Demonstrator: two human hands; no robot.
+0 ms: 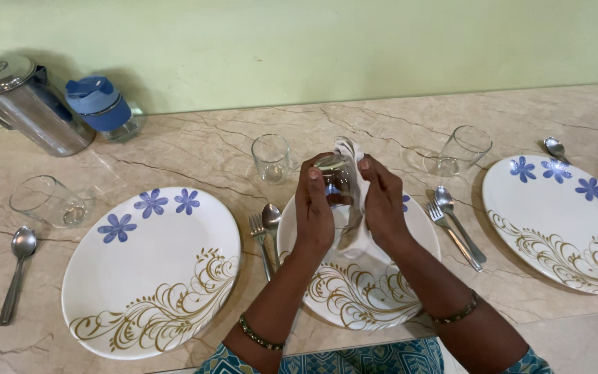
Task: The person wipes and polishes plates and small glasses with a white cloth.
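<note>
The left hand (313,206) grips a clear drinking glass (336,181) tilted above the middle plate (354,291), fingers wrapped round its side, while the right hand (383,204) pinches a white cloth (354,208) against it — steadied so the cloth can rub the glass.

Home dining room, marble table (382,118) laid with floral plates (153,277), cutlery (steel jug (25,104) nearby)
</note>
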